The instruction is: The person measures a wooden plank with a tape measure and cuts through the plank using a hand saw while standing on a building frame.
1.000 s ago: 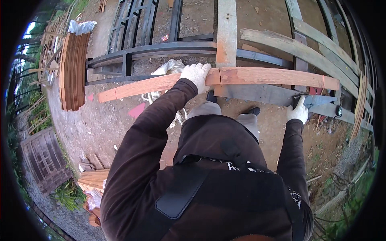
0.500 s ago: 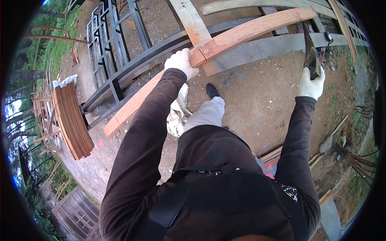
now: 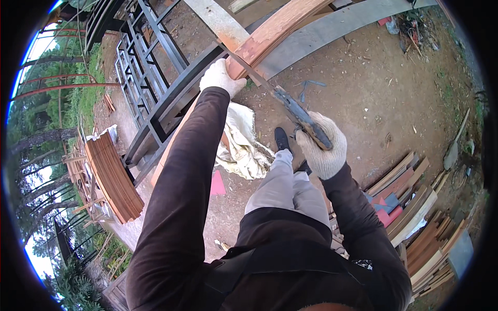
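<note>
1. The dark metal frame [image 3: 155, 111] ran away from the left hand toward the upper left, and the pale grey beam [image 3: 332, 28] lay beyond both hands.
2. The reddish wooden plank [image 3: 275, 31] rested across the frame, with its near end directly under the left hand.
3. The stack of curved wooden sheets [image 3: 111, 176] stood well to the left of the left hand. Mixed timber offcuts [image 3: 415, 217] lay on the ground below and to the right of the right hand.
4. The crumpled off-white cloth [image 3: 241, 142] lay on the dirt ground between the two forearms, just below the left hand.
5. The left hand [image 3: 222, 78], gloved in white, was closed over the plank edge and pinned it to the frame.
6. The right hand [image 3: 321, 145], in a knitted glove, was wrapped tightly around the dark handle of the long blade tool [image 3: 282, 98]. The blade tip reached the plank just beside the left hand.
7. Judgement: the work would go best with the plank held firmly down, the blade angled away from the left hand's fingers, and short controlled strokes.
8. No package, label or sign was legible. A small pink flat piece [image 3: 218, 184] lay below the cloth.
</note>
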Demonstrator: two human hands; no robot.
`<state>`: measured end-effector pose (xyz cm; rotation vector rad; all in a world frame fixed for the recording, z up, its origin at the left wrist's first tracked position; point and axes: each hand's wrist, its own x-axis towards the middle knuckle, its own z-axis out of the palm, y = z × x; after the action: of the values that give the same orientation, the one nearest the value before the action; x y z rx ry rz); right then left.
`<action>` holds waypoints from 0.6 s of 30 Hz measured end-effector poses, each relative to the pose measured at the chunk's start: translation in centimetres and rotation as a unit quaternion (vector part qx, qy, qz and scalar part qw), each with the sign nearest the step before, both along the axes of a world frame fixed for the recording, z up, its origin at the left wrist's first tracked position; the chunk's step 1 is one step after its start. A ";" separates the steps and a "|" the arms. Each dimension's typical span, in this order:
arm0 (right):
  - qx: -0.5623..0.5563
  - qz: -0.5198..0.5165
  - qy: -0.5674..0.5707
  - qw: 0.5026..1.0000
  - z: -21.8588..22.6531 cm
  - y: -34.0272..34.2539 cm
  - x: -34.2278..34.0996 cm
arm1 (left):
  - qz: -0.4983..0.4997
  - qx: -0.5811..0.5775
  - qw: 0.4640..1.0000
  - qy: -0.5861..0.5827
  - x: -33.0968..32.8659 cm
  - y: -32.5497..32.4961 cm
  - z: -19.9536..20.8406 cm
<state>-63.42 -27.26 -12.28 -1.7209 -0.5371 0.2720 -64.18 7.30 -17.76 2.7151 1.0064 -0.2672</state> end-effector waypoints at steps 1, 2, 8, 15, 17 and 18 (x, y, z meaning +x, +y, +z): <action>-0.003 -0.008 -0.023 1.000 -1.4 0.7 0.1 | -0.011 0.015 1.000 -0.007 -0.1 -0.2 0.2; -0.007 -0.013 -0.046 0.999 -2.4 1.3 0.3 | -0.005 0.011 1.000 -0.001 -0.1 -0.4 0.3; -0.029 -0.001 -0.143 0.989 -6.2 2.5 1.4 | 0.003 0.005 1.000 -0.001 -0.1 -0.4 0.3; -0.027 0.014 -0.137 0.990 -6.8 1.1 0.9 | -0.003 0.003 1.000 -0.008 -0.2 0.2 0.0; -0.034 0.021 -0.134 0.990 -6.6 0.2 0.9 | -0.005 0.002 1.000 -0.007 -0.3 0.4 -0.2; -0.037 0.024 -0.132 0.990 -6.7 -0.1 1.0 | -0.006 0.001 1.000 -0.006 -0.3 0.4 -0.3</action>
<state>-62.45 -27.37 -18.96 -1.8306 -0.7709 0.0974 -64.51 7.75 -18.01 2.7229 0.9872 -0.2528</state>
